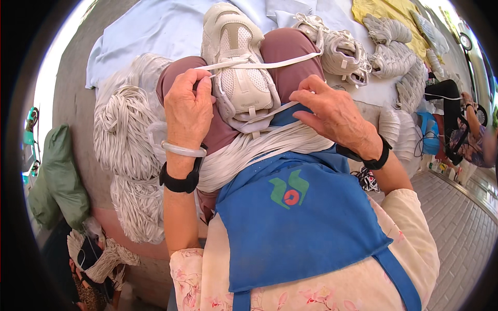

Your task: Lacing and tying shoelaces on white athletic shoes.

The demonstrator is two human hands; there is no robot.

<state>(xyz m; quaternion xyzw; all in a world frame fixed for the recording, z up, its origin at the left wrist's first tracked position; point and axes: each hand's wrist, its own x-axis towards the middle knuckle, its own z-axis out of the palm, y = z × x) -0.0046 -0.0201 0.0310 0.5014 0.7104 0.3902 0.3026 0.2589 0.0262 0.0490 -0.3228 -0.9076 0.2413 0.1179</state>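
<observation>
A beige sneaker (pixel 244 85) with mesh panels rests between my knees, its heel toward me. A flat off-white shoelace (pixel 280 64) crosses its upper part and runs out to the right. My left hand (pixel 188 111), beside the shoe's left edge, is closed in a pinch on one end of the lace. My right hand (pixel 332 110) is to the right of the heel with curled fingers; the lace passes into them, partly hidden. Across my lap, over a blue apron (pixel 306 217), lies a bundle of loose laces (pixel 223 168).
Thick bundles of laces (pixel 127 140) hang at my left. Beyond my right knee are laced sneakers (pixel 345 54) and several stacked beige shoes (pixel 391 59) on pale and yellow sheets. A green sack (pixel 62 176) stands far left. Other people sit at far right and lower left.
</observation>
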